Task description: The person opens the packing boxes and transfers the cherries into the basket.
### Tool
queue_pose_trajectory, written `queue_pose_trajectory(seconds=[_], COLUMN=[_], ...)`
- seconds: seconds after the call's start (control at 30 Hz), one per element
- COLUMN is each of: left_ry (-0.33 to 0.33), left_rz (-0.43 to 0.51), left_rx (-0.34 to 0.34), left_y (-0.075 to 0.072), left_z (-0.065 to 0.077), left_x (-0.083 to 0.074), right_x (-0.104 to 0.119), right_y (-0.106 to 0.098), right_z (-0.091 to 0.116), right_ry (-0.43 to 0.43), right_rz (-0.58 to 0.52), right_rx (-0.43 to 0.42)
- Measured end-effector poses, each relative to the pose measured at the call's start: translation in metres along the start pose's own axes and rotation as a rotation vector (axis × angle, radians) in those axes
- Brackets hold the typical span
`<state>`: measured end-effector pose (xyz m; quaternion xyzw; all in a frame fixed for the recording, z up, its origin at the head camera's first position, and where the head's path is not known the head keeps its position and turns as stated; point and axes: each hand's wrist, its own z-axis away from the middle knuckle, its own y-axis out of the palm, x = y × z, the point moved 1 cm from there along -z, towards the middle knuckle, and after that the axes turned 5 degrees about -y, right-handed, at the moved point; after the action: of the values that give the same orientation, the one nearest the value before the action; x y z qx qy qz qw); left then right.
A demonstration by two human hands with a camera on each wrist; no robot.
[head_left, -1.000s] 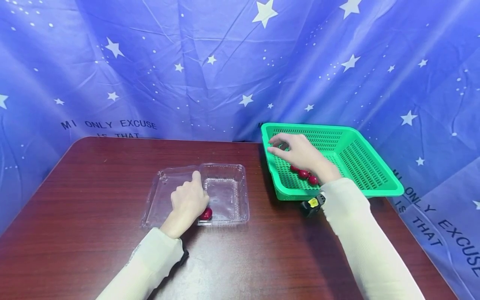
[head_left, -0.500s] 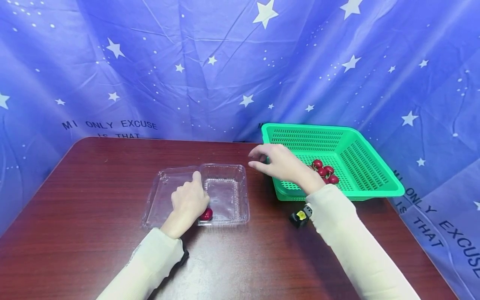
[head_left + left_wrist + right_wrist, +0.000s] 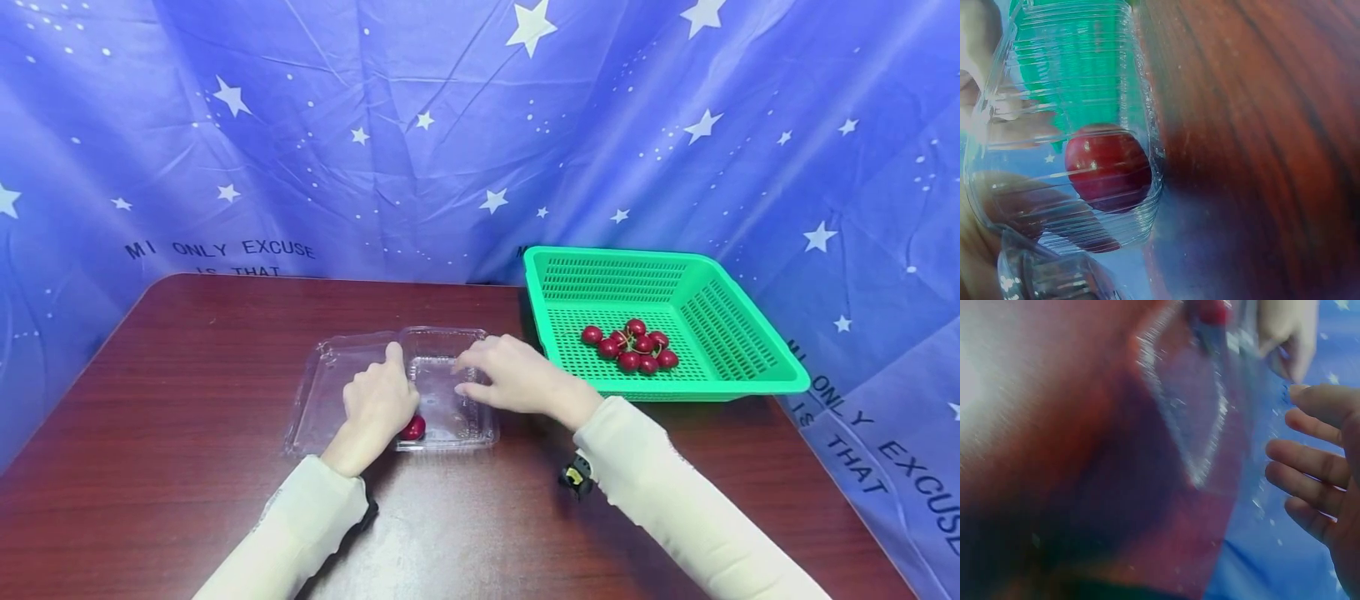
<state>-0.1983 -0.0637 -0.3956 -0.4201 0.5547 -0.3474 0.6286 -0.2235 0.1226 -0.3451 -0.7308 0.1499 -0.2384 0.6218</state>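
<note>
A clear plastic clamshell box (image 3: 450, 417) lies unfolded on the table, its lid (image 3: 330, 375) to the left. My left hand (image 3: 377, 400) grips the wall between lid and box, its thumb pointing away from me. One red cherry (image 3: 413, 427) sits in the box's near left corner, seen large through the ribbed wall in the left wrist view. Over the box's right side hovers my right hand (image 3: 517, 375), fingers bent loosely towards the left hand. In the right wrist view nothing shows between its spread fingers (image 3: 1310, 459).
A green slotted basket (image 3: 675, 388) stands at the right rear of the brown table (image 3: 187, 400). Several stemmed cherries (image 3: 642, 343) are clustered on its floor. Behind the table hangs a blue curtain (image 3: 420, 200) with white stars.
My right hand has moved left and nearer, from over the basket to over the clear box, uncovering the cherries in the basket. The left hand has stayed in place.
</note>
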Motion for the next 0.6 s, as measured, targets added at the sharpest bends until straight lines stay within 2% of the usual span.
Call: queue_pose_trajectory(seconds=[0.17,0.27,0.47,0.6], left_ry=[-0.001,-0.004,-0.005,-0.005], left_rz=[-0.006,-0.010,-0.015,-0.012], left_rx=[0.004,0.010,0.021,0.016], left_y=[0.001,0.001,0.000,0.000], left_z=[0.000,0.000,0.000,0.000], left_x=[0.000,0.000,-0.001,0.000], right_x=[0.010,0.015,0.023,0.026], right_y=[0.018,0.026,0.034,0.037], right_z=[0.000,0.000,-0.001,-0.004], right_ry=[-0.103,-0.135,-0.112,-0.095], right_rz=[0.034,0.033,0.012,-0.012], right_rx=[0.037,0.067,0.122,0.125])
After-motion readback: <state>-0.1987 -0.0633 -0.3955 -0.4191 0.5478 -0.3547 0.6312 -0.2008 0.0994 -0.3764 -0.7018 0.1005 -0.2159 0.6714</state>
